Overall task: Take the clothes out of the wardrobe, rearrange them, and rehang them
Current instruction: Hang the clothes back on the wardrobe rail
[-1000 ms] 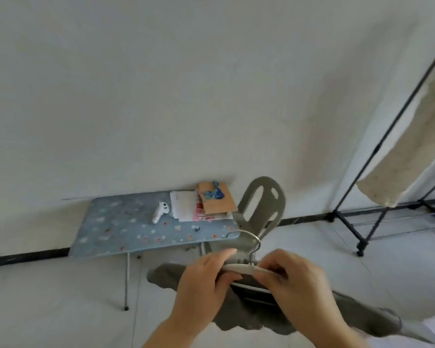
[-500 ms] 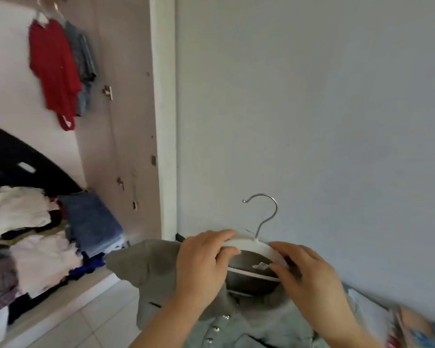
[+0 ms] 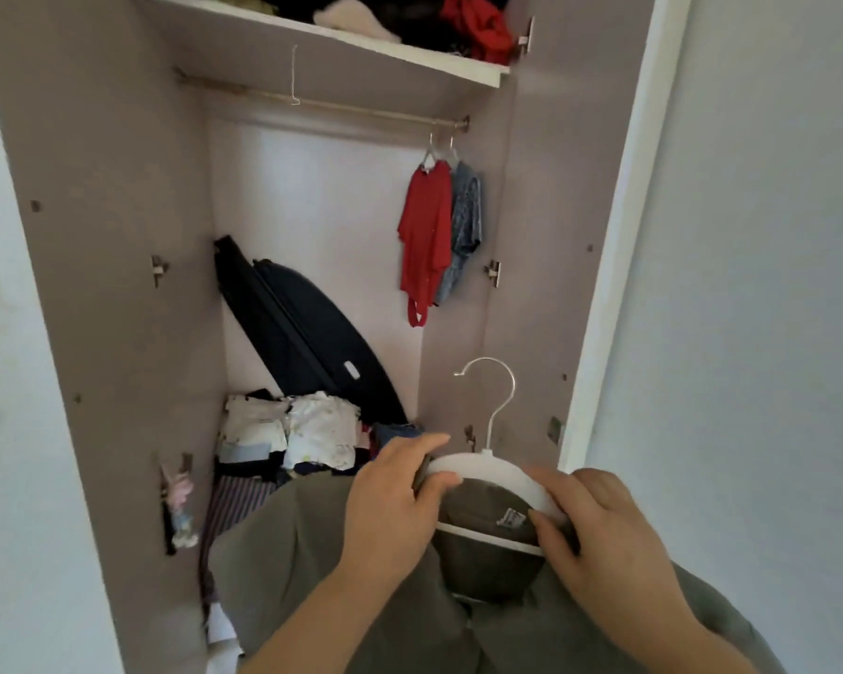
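Head view: I'm gripping the white hanger (image 3: 487, 471), left hand (image 3: 390, 508) pinching its left end, right hand (image 3: 599, 542) curling round its right end. The grey shirt (image 3: 303, 552) is hanging on it, in front of the open wardrobe (image 3: 118, 284), below the rail (image 3: 341, 108) where a red top (image 3: 427, 235) is hanging.

The hanger (image 3: 487, 470) lies between the left hand (image 3: 390, 510) and right hand (image 3: 604, 542) fingers (image 3: 568, 485), with the shirt (image 3: 303, 566) below them, the hung garments (image 3: 434, 235) above, and the folded pile (image 3: 307, 430) to their left.
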`<state>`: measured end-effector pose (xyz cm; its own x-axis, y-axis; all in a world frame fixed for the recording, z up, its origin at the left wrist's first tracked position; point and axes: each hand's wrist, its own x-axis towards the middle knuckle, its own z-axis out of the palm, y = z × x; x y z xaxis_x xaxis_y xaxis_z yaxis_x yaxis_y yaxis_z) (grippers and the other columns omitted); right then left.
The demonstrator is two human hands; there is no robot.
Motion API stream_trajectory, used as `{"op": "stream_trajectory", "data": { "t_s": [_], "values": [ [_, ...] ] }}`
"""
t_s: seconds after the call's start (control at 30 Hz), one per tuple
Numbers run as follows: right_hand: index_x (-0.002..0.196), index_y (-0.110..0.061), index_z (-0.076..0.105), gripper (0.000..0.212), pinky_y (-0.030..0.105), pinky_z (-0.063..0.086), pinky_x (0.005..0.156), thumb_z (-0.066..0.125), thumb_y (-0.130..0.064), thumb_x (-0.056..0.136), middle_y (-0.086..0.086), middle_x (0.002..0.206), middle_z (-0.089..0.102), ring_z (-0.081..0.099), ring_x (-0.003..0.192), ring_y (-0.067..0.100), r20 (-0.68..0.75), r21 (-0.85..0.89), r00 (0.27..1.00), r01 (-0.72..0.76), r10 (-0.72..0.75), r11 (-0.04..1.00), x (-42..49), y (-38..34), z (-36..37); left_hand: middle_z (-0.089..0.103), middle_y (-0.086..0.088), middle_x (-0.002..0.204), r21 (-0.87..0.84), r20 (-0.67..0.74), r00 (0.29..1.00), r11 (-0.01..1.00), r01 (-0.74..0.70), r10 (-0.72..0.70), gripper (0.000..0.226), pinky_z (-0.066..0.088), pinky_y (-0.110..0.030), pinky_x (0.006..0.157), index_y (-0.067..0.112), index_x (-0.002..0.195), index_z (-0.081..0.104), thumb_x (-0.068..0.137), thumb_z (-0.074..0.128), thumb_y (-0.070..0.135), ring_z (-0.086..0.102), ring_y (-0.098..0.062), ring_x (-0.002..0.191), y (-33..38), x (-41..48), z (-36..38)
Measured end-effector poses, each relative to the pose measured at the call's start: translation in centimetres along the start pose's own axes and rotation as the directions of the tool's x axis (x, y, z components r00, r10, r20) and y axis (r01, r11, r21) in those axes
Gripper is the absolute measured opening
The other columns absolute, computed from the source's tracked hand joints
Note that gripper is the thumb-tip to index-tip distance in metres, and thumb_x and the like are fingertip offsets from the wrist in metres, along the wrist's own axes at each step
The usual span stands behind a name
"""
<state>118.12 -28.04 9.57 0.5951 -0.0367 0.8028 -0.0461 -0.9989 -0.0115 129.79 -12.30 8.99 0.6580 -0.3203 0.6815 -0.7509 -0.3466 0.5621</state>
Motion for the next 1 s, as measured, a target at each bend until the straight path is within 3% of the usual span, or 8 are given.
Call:
{"op": "stream_trajectory", "data": {
  "t_s": [0.1, 0.2, 0.27, 0.4, 0.53, 0.63, 0.73, 1.0],
  "values": [
    [0.099, -0.024, 0.066, 0.052, 0.015, 0.047, 0.049, 0.089, -0.024, 0.052, -0.008, 0.072, 0.066, 0.063, 0.060, 0.014, 0.026, -0.048, 0.998, 0.065, -0.064, 0.997, 4.7, 0.3, 4.7, 0.053, 0.018, 0.107, 0.030, -0.022, 0.999, 0.999, 0.031, -0.030, 0.035, 0.027, 0.002, 0.078, 0.030, 0.120, 0.057, 0.086, 0.061, 0.031, 0.040, 0.009, 0.093, -4.2, 4.2, 0.6],
    [0.098, -0.026, 0.067, 0.045, 0.018, 0.046, 0.039, 0.086, -0.029, 0.057, -0.008, 0.072, 0.065, 0.063, 0.061, 0.013, 0.007, -0.105, 0.992, 0.126, -0.126, 0.986, 10.0, 0.6, 9.7, 0.053, 0.016, 0.110, 0.040, -0.043, 0.998, 0.998, 0.056, -0.054, 0.038, 0.029, 0.001, 0.075, 0.031, 0.125, 0.053, 0.087, 0.058, 0.035, 0.041, 0.007, 0.092, -8.6, 9.3, 1.0],
    [0.102, -0.029, 0.061, 0.038, 0.018, 0.043, 0.035, 0.076, -0.030, 0.068, -0.009, 0.073, 0.062, 0.063, 0.066, 0.015, -0.013, -0.115, 0.988, 0.151, -0.153, 0.982, 13.7, 0.9, 12.8, 0.051, 0.014, 0.113, 0.057, -0.050, 0.997, 0.996, 0.069, -0.066, 0.043, 0.031, -0.004, 0.081, 0.030, 0.130, 0.047, 0.088, 0.056, 0.038, 0.043, 0.004, 0.095, -11.4, 13.3, 1.2],
    [0.101, -0.029, 0.057, 0.046, 0.020, 0.037, 0.031, 0.079, -0.027, 0.061, -0.007, 0.071, 0.058, 0.059, 0.068, 0.016, 0.009, -0.139, 0.990, 0.142, -0.142, 0.980, 21.1, 1.7, 18.2, 0.046, 0.008, 0.127, 0.124, -0.055, 0.997, 0.991, 0.059, -0.052, 0.052, 0.042, -0.025, 0.095, 0.028, 0.137, 0.038, 0.089, 0.054, 0.039, 0.048, -0.007, 0.110, -16.2, 21.2, 0.7],
    [0.087, -0.024, 0.064, 0.039, 0.023, 0.036, 0.029, 0.083, -0.025, 0.053, -0.005, 0.067, 0.057, 0.061, 0.067, 0.017, 0.059, -0.226, 0.996, 0.072, -0.060, 0.971, 28.7, 3.1, 22.3, 0.038, 0.009, 0.136, 0.231, -0.020, 1.000, 0.973, -0.006, 0.011, 0.051, 0.036, -0.025, 0.101, 0.030, 0.138, 0.036, 0.091, 0.052, 0.040, 0.044, -0.008, 0.119, -20.0, 28.5, 0.0],
    [0.104, -0.022, 0.063, 0.041, 0.034, 0.045, 0.039, 0.077, -0.021, 0.066, -0.002, 0.080, 0.061, 0.061, 0.080, 0.023, 0.090, -0.230, 0.996, 0.036, -0.015, 0.972, 34.6, 4.2, 25.0, 0.038, 0.007, 0.137, 0.266, -0.002, 1.000, 0.964, -0.018, 0.019, 0.051, 0.036, -0.028, 0.103, 0.027, 0.139, 0.035, 0.091, 0.051, 0.038, 0.043, -0.010, 0.121, -22.3, 34.0, -0.4],
    [0.127, -0.027, 0.044, 0.036, 0.036, 0.049, 0.067, 0.049, -0.026, 0.091, -0.002, 0.111, 0.055, 0.049, 0.108, 0.021, 0.117, -0.221, 0.993, 0.008, 0.018, 0.975, 40.9, 5.7, 28.2, 0.039, 0.006, 0.136, 0.305, 0.008, 0.999, 0.951, -0.046, 0.046, 0.051, 0.039, -0.032, 0.101, 0.028, 0.139, 0.034, 0.092, 0.050, 0.038, 0.044, -0.011, 0.119, -24.1, 39.6, -0.4],
    [0.123, -0.021, 0.046, 0.033, 0.038, 0.049, 0.073, 0.045, -0.018, 0.091, 0.004, 0.110, 0.051, 0.050, 0.108, 0.026, 0.086, -0.267, 0.996, 0.002, 0.022, 0.964, 59.2, 12.1, 37.3, 0.038, 0.008, 0.140, 0.435, -0.008, 0.993, 0.894, -0.105, 0.120, 0.050, 0.039, -0.026, 0.100, 0.032, 0.140, 0.031, 0.093, 0.047, 0.040, 0.045, -0.010, 0.119, -28.4, 55.6, 1.8]
  ]
}}
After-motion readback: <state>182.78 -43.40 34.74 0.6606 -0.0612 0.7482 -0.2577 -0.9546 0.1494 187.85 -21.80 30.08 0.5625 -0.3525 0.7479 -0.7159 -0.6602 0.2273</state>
